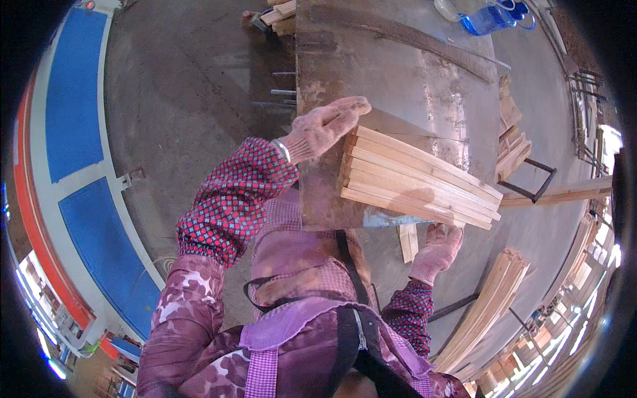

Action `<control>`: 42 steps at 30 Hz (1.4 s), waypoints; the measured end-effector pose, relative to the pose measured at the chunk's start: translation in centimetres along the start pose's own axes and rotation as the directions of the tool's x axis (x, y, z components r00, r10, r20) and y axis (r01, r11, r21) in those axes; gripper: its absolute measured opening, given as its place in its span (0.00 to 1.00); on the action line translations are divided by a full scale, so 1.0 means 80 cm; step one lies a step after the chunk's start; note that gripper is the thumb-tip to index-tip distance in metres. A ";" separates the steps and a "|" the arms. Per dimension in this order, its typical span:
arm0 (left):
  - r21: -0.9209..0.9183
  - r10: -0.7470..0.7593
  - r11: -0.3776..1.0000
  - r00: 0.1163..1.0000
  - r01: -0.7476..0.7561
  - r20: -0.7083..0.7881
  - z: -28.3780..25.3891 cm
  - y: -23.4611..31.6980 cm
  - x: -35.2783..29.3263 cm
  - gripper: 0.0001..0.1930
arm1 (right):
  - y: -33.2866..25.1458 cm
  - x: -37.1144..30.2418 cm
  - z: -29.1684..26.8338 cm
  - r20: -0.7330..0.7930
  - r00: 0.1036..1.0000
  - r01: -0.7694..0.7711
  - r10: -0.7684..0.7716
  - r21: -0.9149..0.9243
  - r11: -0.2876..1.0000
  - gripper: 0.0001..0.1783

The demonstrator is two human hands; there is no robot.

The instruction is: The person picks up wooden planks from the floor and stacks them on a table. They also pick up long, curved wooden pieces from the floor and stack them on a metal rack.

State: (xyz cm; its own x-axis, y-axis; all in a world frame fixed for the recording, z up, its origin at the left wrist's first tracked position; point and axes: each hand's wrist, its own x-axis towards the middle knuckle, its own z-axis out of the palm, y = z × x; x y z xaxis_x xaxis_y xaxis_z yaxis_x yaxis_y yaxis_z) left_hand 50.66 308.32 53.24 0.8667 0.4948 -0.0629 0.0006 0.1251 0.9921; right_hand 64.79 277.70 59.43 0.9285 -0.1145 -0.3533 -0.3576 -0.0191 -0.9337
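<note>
Left hand [325, 127], fingers together, beside slats [415, 178]; right hand [436, 253] at their edge, finger grip unclear. From slats: jug [488, 21], one o'clock; lumber [483, 310], five.

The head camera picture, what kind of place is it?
Probably a woodworking shop: wooden strips lie on a stained worktable, and another bundle of wood shows at the lower right.

Wears purp camo jkt [192, 292], gingham apron [292, 325], red-dot slvs [229, 192] & pink knit gloves [317, 132].
</note>
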 end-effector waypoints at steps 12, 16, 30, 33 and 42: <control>0.028 -0.268 0.962 0.913 0.273 0.309 -0.004 -0.002 0.018 0.23 | 0.017 -0.046 0.077 -0.053 0.928 -0.371 0.368 -0.057 0.927 0.27; -0.142 -0.280 0.928 0.894 0.346 0.349 -0.023 0.003 -0.020 0.25 | 0.012 -0.041 0.089 -0.030 0.943 -0.326 0.331 -0.276 0.904 0.26; 0.400 -0.268 0.915 0.809 0.045 0.522 -0.058 0.035 -0.030 0.45 | 0.054 -0.080 0.124 -0.052 0.989 -0.149 0.141 -0.234 0.961 0.26; 0.368 -0.353 0.913 0.797 0.177 0.490 -0.046 0.020 -0.034 0.46 | 0.063 -0.119 0.126 -0.046 0.984 -0.176 0.172 -0.075 0.982 0.25; 0.240 -0.283 0.954 0.807 0.180 0.518 -0.040 0.010 -0.023 0.28 | 0.050 -0.146 0.129 0.021 0.978 -0.207 0.206 0.055 0.977 0.25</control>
State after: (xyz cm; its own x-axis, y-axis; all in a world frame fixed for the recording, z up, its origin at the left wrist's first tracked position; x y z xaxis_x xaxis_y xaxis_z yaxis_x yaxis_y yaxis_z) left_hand 47.47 310.29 53.77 0.9579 -0.0816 -0.2751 0.2762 0.0021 0.9611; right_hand 53.57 289.20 59.23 0.8367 -0.0949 -0.5394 -0.5360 0.0598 -0.8421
